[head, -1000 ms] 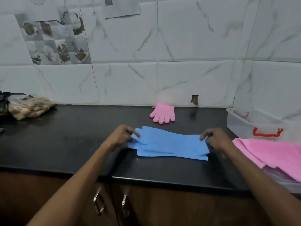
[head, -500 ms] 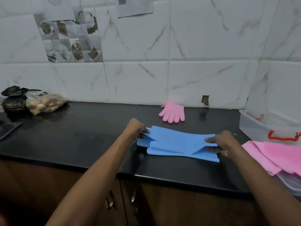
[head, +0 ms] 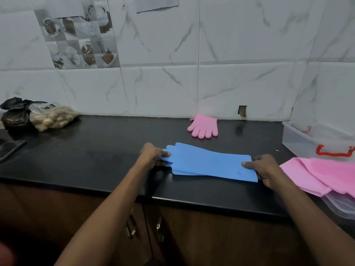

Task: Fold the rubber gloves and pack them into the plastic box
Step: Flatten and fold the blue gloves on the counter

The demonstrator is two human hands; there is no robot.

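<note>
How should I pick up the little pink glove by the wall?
Pinch the pink glove across its flat palm, reaching from above on the front side of the counter. Its fingers point toward you and its other end seems to sit against the wall, so the back is probably blocked.

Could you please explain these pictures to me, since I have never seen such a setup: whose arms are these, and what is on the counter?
No machine here: these are a person's two bare arms, all filmed by one camera worn on the head, looking forward and down. The left hand pinches the finger end of the flat blue rubber gloves, seemingly two stacked; the right hand grips their cuff end. They lie on a black countertop. One pink rubber glove lies by the tiled wall. At the right stands a clear plastic box with a red handle, with more pink rubber gloves before it. Far left lie a clear bag of brownish lumps and a dark phone.
</note>
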